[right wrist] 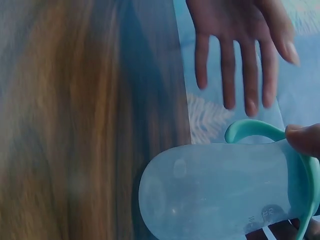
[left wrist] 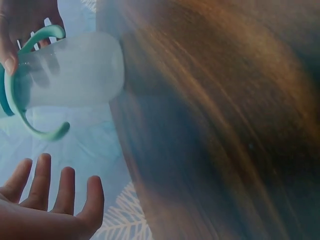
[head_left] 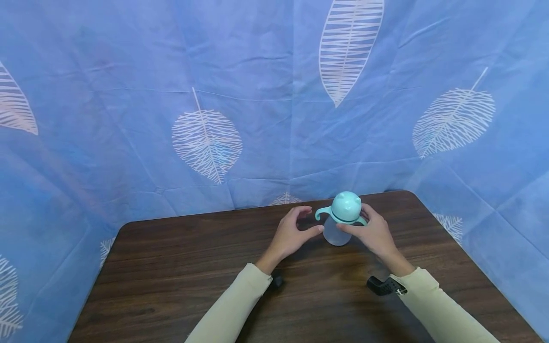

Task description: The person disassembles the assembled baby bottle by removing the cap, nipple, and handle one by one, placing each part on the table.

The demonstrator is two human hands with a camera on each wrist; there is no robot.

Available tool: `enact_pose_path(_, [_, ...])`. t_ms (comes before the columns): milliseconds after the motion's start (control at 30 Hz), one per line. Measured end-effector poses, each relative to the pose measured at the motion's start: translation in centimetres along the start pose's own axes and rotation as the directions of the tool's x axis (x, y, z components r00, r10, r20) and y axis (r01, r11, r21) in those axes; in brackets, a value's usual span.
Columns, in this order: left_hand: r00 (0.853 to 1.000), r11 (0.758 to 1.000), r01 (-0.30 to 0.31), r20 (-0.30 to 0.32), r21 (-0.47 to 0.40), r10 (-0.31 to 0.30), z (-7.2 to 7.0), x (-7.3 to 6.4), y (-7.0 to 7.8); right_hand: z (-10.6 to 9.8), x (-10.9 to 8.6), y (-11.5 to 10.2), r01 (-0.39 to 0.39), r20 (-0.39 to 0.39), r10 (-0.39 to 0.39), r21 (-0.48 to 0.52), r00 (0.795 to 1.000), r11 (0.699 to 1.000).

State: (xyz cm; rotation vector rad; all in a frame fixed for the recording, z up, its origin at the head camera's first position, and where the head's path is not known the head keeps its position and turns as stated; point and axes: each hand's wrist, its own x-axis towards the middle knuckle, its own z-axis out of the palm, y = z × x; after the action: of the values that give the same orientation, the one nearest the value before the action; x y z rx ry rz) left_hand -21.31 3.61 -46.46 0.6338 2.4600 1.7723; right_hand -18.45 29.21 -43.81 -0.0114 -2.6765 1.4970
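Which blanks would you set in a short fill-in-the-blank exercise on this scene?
The bottle is held by the person's ____ hand.
The bottle has ____ curved handles.
The left hand holds ____.
The blue cloth is printed with pale ____.

Missing words: right; two; nothing; leaves.

— What did the bottle (right wrist: pixel 215 192) look like?
— Smooth, translucent plastic; its lid (head_left: pixel 346 206) seemed glossier.
— And the table (head_left: pixel 184 276)?
— Grained wood, with a soft sheen. The backdrop (head_left: pixel 266 133) was creased cloth.
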Motion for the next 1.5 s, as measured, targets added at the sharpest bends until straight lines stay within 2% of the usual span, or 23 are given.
enact_pose_path(300, [0.999,0.997,-0.053,-0.011,0.060,0.054,-0.7,-0.8,0.4,2.5,-0.9,-1.3,0.095,0.057,-0.095,0.011,0.994,0.995])
enact_pose_path(467, [0.996,0.994,-0.082,-0.018,0.068,0.083,-1.3,-1.5,0.7,3.9,-1.3,-2.0,0.116,0.076,-0.118,0.036,0.990,0.993])
enact_pose_path(900, [0.996,0.997,-0.057,-0.069,0.043,0.060,-2.7,-3.7,1.1,7.1,-1.7,-3.2,0.182,0.133,-0.191,0.076,0.973,0.980])
enact_pose_path(1333, [0.985,0.997,-0.071,-0.158,-0.007,0.069,-4.5,-5.1,0.3,9.7,-1.7,-4.2,0.190,0.204,-0.224,0.172,0.953,0.966])
enact_pose_path(1500, [0.985,0.997,-0.071,-0.162,-0.034,0.065,-5.6,-5.5,0.2,10.0,-1.6,-4.4,0.200,0.262,-0.246,0.188,0.933,0.961])
